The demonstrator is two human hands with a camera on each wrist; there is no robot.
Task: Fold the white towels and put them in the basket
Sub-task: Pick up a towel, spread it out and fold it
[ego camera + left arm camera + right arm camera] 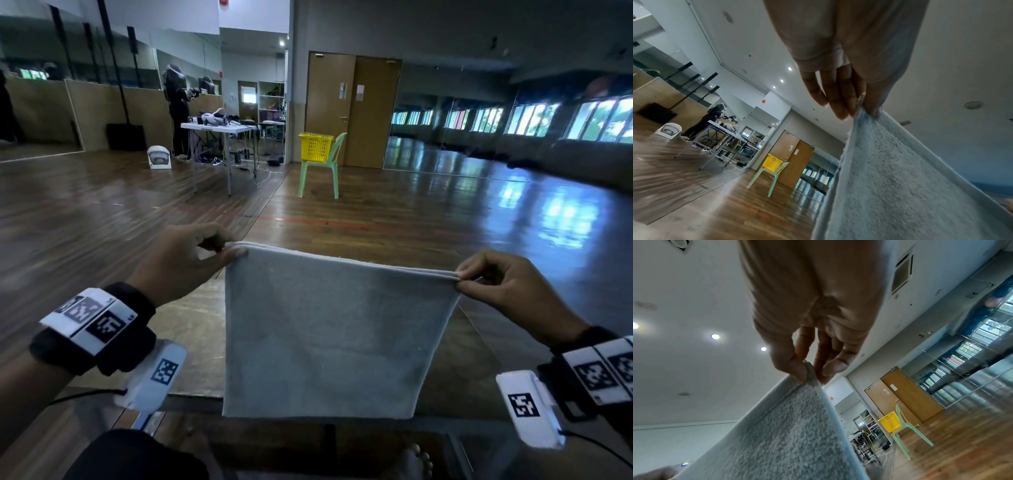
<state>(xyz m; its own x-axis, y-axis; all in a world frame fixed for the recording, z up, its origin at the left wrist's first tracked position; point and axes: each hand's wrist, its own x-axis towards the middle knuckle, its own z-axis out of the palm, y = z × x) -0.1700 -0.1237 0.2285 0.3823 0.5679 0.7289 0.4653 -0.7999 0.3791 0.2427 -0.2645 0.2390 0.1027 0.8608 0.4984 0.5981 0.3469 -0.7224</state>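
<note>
A white towel (329,335) hangs doubled in the air in front of me, its two layers meeting along the top edge. My left hand (219,251) pinches the top left corner between thumb and fingers. My right hand (464,279) pinches the top right corner. The left wrist view shows the towel (890,178) caught under the left hand's thumb (873,104). The right wrist view shows the towel (785,431) nipped by the right hand's thumb (795,368). The yellow basket (315,146) sits on a green chair (322,171) far across the room.
A glass table edge (191,402) lies just below the towel's hem, with my bare foot (414,459) under it. Wooden floor (376,219) stretches toward the chair. A white folding table (219,128) with gear stands back left, a person (178,102) beside it. Brown doors (356,109) are behind the chair.
</note>
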